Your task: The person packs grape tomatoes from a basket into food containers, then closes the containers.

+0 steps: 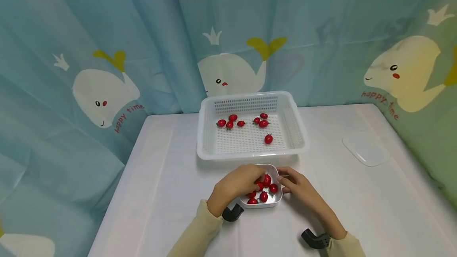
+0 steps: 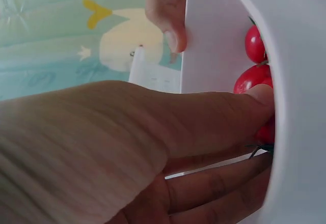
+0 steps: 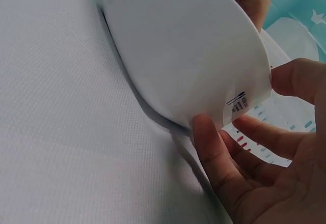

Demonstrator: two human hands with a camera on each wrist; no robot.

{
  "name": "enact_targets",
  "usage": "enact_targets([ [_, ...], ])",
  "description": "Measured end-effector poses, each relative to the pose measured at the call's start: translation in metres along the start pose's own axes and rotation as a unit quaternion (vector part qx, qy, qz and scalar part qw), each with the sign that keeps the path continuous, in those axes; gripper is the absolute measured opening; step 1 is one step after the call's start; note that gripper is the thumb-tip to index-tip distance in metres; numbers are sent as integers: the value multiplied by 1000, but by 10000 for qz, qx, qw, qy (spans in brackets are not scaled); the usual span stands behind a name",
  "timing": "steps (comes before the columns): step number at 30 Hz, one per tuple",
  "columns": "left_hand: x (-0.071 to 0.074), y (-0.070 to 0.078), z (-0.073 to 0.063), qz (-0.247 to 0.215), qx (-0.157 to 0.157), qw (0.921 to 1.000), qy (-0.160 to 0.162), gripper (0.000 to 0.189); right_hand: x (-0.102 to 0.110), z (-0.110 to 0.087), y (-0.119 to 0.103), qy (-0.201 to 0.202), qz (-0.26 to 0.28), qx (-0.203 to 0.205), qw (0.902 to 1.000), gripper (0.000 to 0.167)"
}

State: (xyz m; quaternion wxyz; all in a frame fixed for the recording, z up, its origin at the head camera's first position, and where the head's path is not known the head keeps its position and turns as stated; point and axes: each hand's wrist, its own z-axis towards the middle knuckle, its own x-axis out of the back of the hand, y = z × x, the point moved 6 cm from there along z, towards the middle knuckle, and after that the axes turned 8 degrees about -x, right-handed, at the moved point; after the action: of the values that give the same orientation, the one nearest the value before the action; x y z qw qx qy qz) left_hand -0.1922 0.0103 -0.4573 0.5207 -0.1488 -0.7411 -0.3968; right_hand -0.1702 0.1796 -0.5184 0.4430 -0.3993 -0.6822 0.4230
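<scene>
A small white container [image 1: 262, 206] with several red cherry tomatoes [image 1: 264, 196] in it sits on the table. My left hand [image 1: 237, 183] reaches in over its left side and pinches a cherry tomato [image 2: 267, 131] between thumb and fingers. In the left wrist view, leaning tomatoes show beyond the thumb, and the container's wall partly covers them. My right hand [image 1: 300, 185] grips the container's right end, thumb on the rim and fingers along the outer wall. A printed label [image 3: 238, 102] on that wall shows near the right fingers.
Behind the container stands a white perforated basket [image 1: 250, 156] with several loose cherry tomatoes [image 1: 268, 139] on its floor. A clear lid [image 1: 367, 150] lies flat at the right of the white table [image 1: 171, 193]. A whale-printed curtain [image 1: 160, 31] hangs along the table's back and sides.
</scene>
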Motion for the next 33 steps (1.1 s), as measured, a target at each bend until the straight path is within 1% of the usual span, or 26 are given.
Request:
enact_targets([
  [4, 2, 1, 0, 57, 1, 10000, 21, 13, 2, -1, -1, 11, -15, 34, 10000, 44],
  [9, 2, 3, 0, 23, -34, 10000, 31, 13, 2, -2, -1, 11, 18, 53, 10000, 43],
  [13, 3, 2, 0, 30, -8, 10000, 59, 10, 2, -3, -2, 19, 29, 20, 10000, 43],
  [16, 8, 4, -2, 91, -1, 9999, 105, 8, 2, -2, -4, 34, -28, 39, 10000, 43],
  [18, 11, 6, -3, 126, -26, 9998, 155, 11, 2, -1, -4, 19, -54, 61, 10000, 44],
  [21, 17, 9, -6, 182, -103, 9996, 215, 17, 3, -1, -4, 31, -85, 64, 9999, 43],
  [24, 25, 13, -8, 229, -280, 9988, 338, 22, 3, -1, -3, 47, -60, 35, 10000, 43],
  [28, 39, 18, -10, 169, -526, 9966, 604, 22, 1, -1, -2, 16, 39, 26, 10000, 43],
  [30, 47, 19, -10, 95, -590, 9954, 748, 22, 0, -1, -2, -29, 61, 69, 10000, 44],
  [33, 61, 19, -6, 19, -648, 9930, 983, 24, -1, 0, -2, -41, 13, 103, 9999, 45],
])
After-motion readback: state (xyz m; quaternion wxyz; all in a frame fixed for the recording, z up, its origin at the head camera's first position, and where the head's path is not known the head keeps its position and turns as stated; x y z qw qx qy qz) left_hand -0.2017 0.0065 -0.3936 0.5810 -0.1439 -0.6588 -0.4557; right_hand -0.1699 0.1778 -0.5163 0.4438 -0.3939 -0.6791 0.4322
